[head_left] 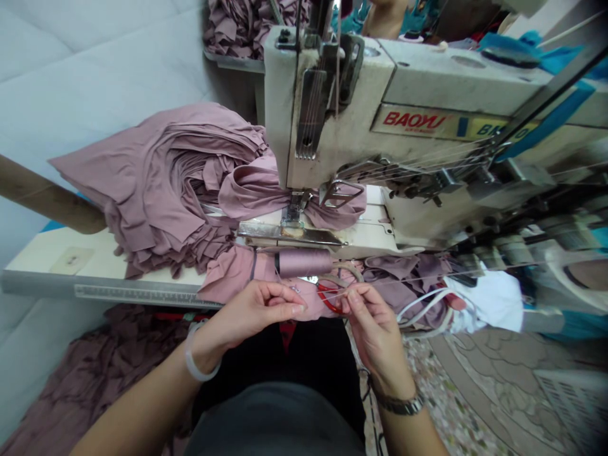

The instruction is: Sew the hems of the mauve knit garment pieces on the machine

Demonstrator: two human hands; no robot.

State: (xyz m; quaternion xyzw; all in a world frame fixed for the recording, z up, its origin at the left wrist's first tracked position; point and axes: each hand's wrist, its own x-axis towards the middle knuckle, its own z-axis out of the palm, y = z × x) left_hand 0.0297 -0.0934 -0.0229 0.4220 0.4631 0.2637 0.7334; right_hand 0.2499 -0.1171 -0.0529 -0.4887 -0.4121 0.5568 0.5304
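Observation:
My left hand [256, 311] is closed in a pinch, thumb against forefinger, above the table's front edge; a fine thread seems to run to its fingertips. Opposite it, my right hand [374, 326] pinches a thin thread [339, 293] that shows beside its fingertips. Just beyond both hands lies a mauve thread spool [305, 261] on its side. Scissors [327, 297] with red on the handles rest partly behind the right fingers. Pink fabric [232, 269] is spread under the spool and scissors.
A sewing machine [342, 133] stands ahead, with mauve fabric [256, 190] at its presser foot. Stacked mauve pieces [156, 171] cover the table's left side. White cloth [494, 301] and dark mauve fabric [403, 278] lie right. More fabric [104, 373] is heaped below left.

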